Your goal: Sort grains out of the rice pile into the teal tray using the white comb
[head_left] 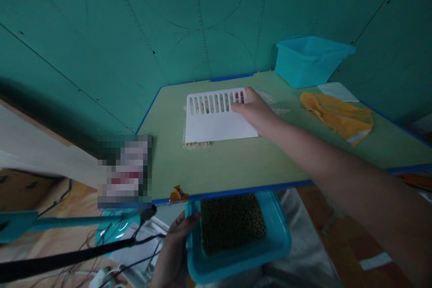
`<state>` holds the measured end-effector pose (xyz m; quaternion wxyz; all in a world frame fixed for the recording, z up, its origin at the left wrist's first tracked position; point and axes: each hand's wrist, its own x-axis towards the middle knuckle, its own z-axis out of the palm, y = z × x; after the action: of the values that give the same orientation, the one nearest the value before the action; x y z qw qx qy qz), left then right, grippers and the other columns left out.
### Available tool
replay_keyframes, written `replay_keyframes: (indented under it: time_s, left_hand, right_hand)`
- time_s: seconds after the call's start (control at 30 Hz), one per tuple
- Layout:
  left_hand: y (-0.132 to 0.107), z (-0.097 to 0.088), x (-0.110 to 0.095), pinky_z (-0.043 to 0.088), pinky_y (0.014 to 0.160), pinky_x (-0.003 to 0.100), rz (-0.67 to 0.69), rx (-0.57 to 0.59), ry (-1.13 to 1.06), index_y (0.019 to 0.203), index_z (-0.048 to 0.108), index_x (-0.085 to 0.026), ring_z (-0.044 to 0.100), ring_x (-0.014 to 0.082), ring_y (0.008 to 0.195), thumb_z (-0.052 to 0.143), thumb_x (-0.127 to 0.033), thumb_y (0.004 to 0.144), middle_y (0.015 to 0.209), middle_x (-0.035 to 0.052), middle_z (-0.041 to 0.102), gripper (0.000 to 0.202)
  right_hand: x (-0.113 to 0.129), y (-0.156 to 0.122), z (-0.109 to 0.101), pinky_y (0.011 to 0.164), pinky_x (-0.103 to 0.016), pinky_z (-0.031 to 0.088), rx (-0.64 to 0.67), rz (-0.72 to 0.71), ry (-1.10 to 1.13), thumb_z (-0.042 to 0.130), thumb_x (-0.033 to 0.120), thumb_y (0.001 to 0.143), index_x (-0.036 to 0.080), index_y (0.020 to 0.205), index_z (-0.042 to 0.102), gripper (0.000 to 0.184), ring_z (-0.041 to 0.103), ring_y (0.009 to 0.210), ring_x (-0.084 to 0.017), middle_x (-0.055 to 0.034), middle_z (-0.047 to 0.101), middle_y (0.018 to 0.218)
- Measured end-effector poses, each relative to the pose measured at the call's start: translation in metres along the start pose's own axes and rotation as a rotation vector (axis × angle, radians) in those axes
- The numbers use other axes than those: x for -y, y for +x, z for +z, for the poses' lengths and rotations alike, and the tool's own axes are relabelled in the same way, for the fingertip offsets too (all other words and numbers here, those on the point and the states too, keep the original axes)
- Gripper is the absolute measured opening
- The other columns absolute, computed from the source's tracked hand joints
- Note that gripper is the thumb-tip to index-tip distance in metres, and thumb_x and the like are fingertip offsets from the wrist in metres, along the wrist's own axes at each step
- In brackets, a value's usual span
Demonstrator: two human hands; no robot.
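Head camera: at bottom centre-left, I see the left hand (175, 245) clamped on the left rim of a turquoise rectangular plastic tray (277, 234) bearing a dark green, coarse-textured block (232, 222). Mid-frame, pale crumbs (199, 145) lie on the light green tabletop (236, 166) along the lower left edge of a flat white plastic board with a row of slots (216, 127). The right hand (254, 110) is clamped on its right end, thumb over the slots. At upper right I make out a turquoise plastic tub (303, 68), and mid-right a crumpled orange cloth (340, 114).
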<state>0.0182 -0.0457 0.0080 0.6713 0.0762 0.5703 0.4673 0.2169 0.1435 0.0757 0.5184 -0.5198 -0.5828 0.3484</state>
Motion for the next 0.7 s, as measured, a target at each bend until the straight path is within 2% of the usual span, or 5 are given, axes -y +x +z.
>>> replay_keyframes:
  time_s: [0.23,0.47,0.57,0.7]
  left_hand:
    - [0.0010,-0.0046,-0.0010,0.053,0.050,0.025,0.033,0.049,0.010,0.081,0.066,-0.021,0.065,0.0192,0.060,0.068,-0.012,0.059,0.055,-0.0015,0.068,0.024]
    - [0.0005,-0.0045,0.0005,0.051,0.046,0.020,0.076,0.027,0.039,0.079,0.066,-0.023,0.065,0.0160,0.057,0.068,-0.012,0.059,0.060,-0.0032,0.070,0.023]
    - [-0.0011,-0.0015,-0.0007,0.053,0.047,0.024,0.059,0.008,0.027,0.075,0.066,-0.022,0.065,0.0190,0.059,0.071,-0.013,0.055,0.058,-0.0020,0.069,0.023]
    - [-0.0046,0.0048,-0.0021,0.054,0.055,0.031,0.056,-0.034,0.031,0.080,0.065,-0.021,0.066,0.0228,0.064,0.068,-0.009,0.055,0.058,-0.0003,0.070,0.027]
  right_hand:
    - [0.0035,-0.0008,0.0014,0.058,-0.030,0.038,0.010,0.019,-0.004,0.052,0.017,0.060,0.020,0.075,0.041,0.019,0.050,0.067,-0.016,0.0011,0.051,0.071]
    - [0.0023,-0.0018,0.0031,0.059,-0.031,0.039,0.043,0.017,0.018,0.053,0.020,0.059,0.020,0.078,0.043,0.021,0.051,0.069,-0.017,0.0003,0.052,0.073]
    - [0.0034,-0.0033,0.0029,0.060,-0.031,0.040,0.065,0.010,0.035,0.053,0.019,0.060,0.021,0.078,0.043,0.021,0.052,0.070,-0.017,0.0001,0.053,0.075]
    - [0.0037,-0.0034,0.0028,0.060,-0.031,0.039,0.042,0.001,0.058,0.052,0.019,0.059,0.021,0.077,0.042,0.021,0.051,0.069,-0.017,0.0009,0.051,0.073]
